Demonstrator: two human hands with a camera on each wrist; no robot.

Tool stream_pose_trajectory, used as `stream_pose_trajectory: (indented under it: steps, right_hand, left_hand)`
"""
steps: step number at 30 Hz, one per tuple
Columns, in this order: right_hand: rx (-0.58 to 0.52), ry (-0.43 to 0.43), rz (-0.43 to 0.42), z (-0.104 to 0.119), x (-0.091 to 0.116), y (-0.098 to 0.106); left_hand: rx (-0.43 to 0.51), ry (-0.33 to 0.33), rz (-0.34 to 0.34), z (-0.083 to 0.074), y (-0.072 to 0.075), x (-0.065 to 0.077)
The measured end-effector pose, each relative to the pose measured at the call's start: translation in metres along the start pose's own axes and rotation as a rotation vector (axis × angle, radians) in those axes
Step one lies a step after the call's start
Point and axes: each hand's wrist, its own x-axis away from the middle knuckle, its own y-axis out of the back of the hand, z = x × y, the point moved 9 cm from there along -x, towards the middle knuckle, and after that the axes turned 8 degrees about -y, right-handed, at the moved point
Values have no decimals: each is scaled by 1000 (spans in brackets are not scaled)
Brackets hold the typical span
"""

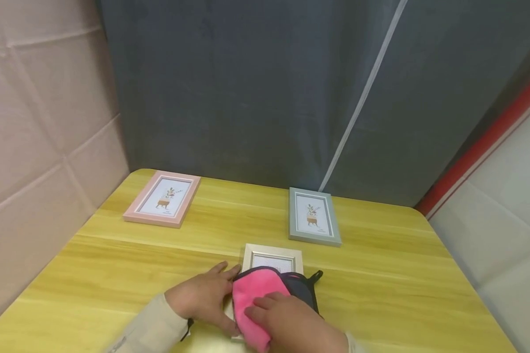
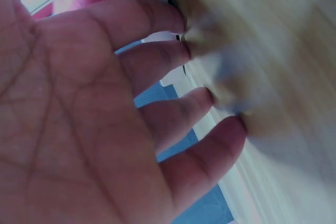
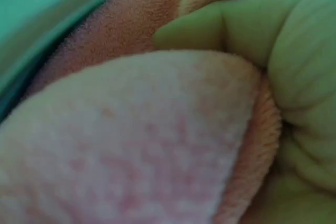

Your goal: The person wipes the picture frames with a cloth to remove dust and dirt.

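A cream picture frame (image 1: 296,255) lies on the wooden table, its lower part hidden under a pink cloth (image 1: 253,289) with dark edging and a dark grey reverse side. My right hand (image 1: 293,321) grips the bunched cloth over the frame; in the right wrist view, fingers (image 3: 210,30) hold a fold of the fuzzy cloth (image 3: 121,135). Along the frame's left edge, my left hand (image 1: 205,296) is spread, thumb and forefinger touching the frame. In the left wrist view its other fingers (image 2: 168,66) extend with tips at the tabletop.
A pink picture frame (image 1: 187,196) lies at the back left of the table (image 1: 380,294). Behind the cloth to the right is a grey-green picture frame (image 1: 293,215). A dark curtain (image 1: 225,98) hangs behind the table, with pale coverings on both sides.
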Motion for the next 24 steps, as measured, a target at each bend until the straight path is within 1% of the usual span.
stream_pose_trajectory:
  steps: [1,3,6,9,12,15,17,21,24]
  right_hand:
    - [-7,-8,31,1,0,-4]
    - [10,-10,62,4,0,-10]
    - [47,-20,68,6,-3,-15]
    - [69,-39,51,7,-7,-14]
    - [84,-53,-1,7,-10,-8]
    - [116,-66,-80,5,-14,1]
    - [139,-80,-117,3,-18,7]
    - [169,-93,-152,-3,-28,14]
    - [157,-111,-150,-9,-35,17]
  left_hand:
    - [-1,0,-4,0,0,0]
    - [-10,-2,-10,-1,0,0]
    - [-25,-5,-14,-1,0,1]
    - [-27,-14,-16,-1,0,0]
    - [-18,-26,-12,-1,1,0]
    - [-11,-31,-1,0,1,1]
    - [-17,-33,10,0,1,1]
    - [-39,-36,35,0,-1,1]
    - [-53,-35,49,0,-2,1]
